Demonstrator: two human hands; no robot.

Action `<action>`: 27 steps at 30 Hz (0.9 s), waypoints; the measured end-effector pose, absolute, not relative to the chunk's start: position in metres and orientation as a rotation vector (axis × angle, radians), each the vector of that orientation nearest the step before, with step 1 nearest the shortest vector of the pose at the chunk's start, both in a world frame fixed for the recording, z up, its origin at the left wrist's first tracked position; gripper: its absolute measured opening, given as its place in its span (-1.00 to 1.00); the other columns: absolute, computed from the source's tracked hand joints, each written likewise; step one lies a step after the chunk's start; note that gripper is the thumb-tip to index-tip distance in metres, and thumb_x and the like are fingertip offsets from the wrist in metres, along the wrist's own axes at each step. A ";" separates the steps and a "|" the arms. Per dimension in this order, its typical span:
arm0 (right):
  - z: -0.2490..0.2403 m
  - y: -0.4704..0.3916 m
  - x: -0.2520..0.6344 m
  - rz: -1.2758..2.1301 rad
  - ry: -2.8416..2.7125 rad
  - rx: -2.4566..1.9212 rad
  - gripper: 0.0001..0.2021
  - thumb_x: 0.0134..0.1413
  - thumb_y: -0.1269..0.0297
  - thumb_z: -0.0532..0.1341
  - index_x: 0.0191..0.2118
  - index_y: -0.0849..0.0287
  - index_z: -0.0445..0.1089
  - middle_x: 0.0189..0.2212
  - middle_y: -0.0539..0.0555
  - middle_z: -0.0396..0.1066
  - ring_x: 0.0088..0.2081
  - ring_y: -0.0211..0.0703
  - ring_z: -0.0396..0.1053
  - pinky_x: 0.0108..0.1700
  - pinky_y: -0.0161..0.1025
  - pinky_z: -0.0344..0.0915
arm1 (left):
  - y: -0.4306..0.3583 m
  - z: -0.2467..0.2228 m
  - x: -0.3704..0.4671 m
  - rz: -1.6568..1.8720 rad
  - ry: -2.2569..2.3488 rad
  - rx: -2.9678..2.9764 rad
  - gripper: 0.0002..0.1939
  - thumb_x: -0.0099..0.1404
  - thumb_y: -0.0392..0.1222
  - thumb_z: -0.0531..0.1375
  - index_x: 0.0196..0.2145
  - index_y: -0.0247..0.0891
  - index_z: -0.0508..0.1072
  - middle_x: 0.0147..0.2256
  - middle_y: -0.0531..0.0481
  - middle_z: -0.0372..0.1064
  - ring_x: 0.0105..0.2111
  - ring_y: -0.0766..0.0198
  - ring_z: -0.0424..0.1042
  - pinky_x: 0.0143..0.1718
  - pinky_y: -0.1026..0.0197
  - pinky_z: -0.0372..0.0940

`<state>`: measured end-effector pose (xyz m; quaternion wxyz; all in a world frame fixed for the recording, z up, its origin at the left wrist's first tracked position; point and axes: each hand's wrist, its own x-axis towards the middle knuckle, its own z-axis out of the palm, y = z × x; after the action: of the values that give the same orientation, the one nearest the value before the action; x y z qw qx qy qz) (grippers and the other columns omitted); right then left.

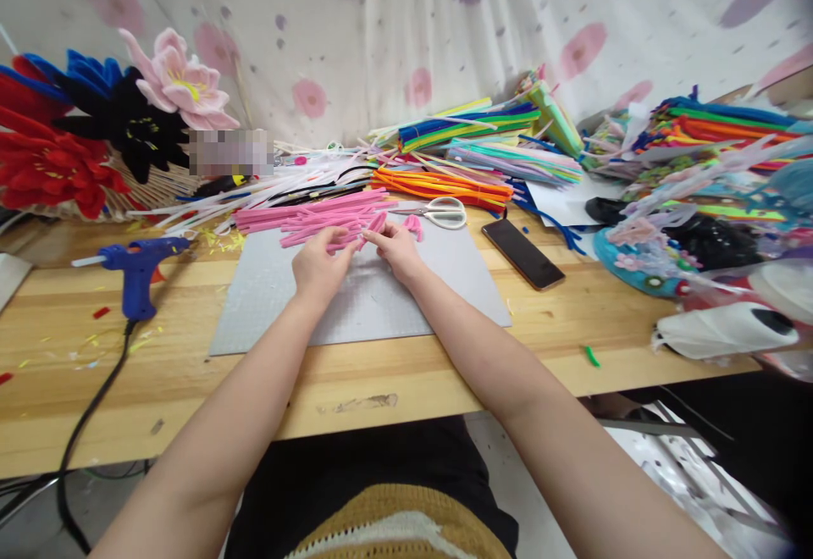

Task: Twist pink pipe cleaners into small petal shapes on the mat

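From where I stand, a person sits at a wooden counter point(356, 381), both forearms stretched forward over a grey mat point(381, 309). The left hand point(325, 264) and right hand point(396, 247) nearly touch at the fingertips, each narrowed to a pinch on one small pink fuzzy piece point(377, 224). The exact grip is too small to make out. That piece is at the fingertips, over the far half of the mat, its longer line slanting away and to the right.

Just beyond the left hand lies a loose pile of pink stems point(311, 218), running roughly left to right across the mat's far edge — the left hand is the nearer one. Just past the right hand sits a small pink curl point(413, 226), with white-handled scissors point(446, 213) beside it, handles to the right.

A bundle of orange stems point(445, 190) and other coloured bundles crowd the far side. The phone point(523, 252) lies off the mat's right edge; the blue glue gun point(141, 273) is well apart on the left. Toward the person, the mat's grey surface spreads between the forearms — then comes a strip of bare wood and the counter's front edge.
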<state>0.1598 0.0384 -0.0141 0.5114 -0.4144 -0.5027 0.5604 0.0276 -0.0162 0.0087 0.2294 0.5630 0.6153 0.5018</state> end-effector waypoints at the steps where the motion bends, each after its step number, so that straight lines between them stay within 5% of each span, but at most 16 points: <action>1: -0.014 0.038 0.159 1.327 -1.225 -1.011 -0.57 -0.33 0.04 0.36 -0.62 0.17 0.11 -0.68 -0.13 0.07 -0.61 -0.42 -0.02 -0.56 -0.34 -0.09 | -0.017 0.008 0.029 1.354 1.710 1.604 -0.73 0.04 -0.04 0.31 -0.28 -0.15 0.51 -0.24 -0.05 0.50 -0.17 0.12 0.43 -0.16 0.20 0.23; 16: -0.012 0.033 0.156 1.347 -1.309 -0.974 -0.58 -0.37 -0.02 0.35 -0.59 0.18 0.17 -0.64 -0.11 0.09 -0.55 -0.39 0.01 -0.51 -0.34 -0.05 | -0.022 0.008 0.034 1.225 1.824 1.707 -0.80 0.16 -0.05 0.20 -0.30 -0.14 0.55 -0.26 -0.12 0.51 -0.05 0.04 0.38 -0.23 0.21 0.18; 27: -0.006 0.028 0.163 1.610 -1.365 -0.836 -0.63 -0.34 0.07 0.37 -0.54 0.20 0.24 -0.58 -0.09 0.24 -0.54 -0.39 0.14 -0.52 -0.38 0.03 | -0.011 0.012 0.024 0.901 1.183 0.915 -0.83 0.03 -0.17 0.33 -0.47 -0.34 0.49 -0.39 -0.12 0.50 -0.37 0.24 0.49 -0.46 0.32 0.32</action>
<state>0.1634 0.0282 -0.0057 0.4220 -0.3340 -0.5452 0.6428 0.0240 -0.0111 0.0119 0.6424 0.4017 0.5192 0.3953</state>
